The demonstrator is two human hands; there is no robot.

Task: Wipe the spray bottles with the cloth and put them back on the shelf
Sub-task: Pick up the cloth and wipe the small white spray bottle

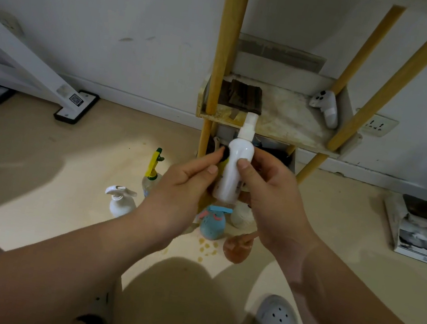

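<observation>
the shelf (290, 117) tier carries a dark folded pad (243, 94) and a white controller (325, 107). on the floor (68, 169) below stand a white pump bottle (118, 203), a yellow-topped bottle (152, 172), a blue bottle (213, 223) and an orange bottle (237, 249). the white spray bottle (233, 170) is upright in mid-air before the shelf; its contents cannot be seen. the right hand (270, 197) curls round its body, thumb in front. the left hand (182, 179) pinches a small dark cloth (225, 154) against its shoulder.

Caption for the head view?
Left hand presses a dark cloth to the white spray bottle in the right hand, before the shelf.
</observation>
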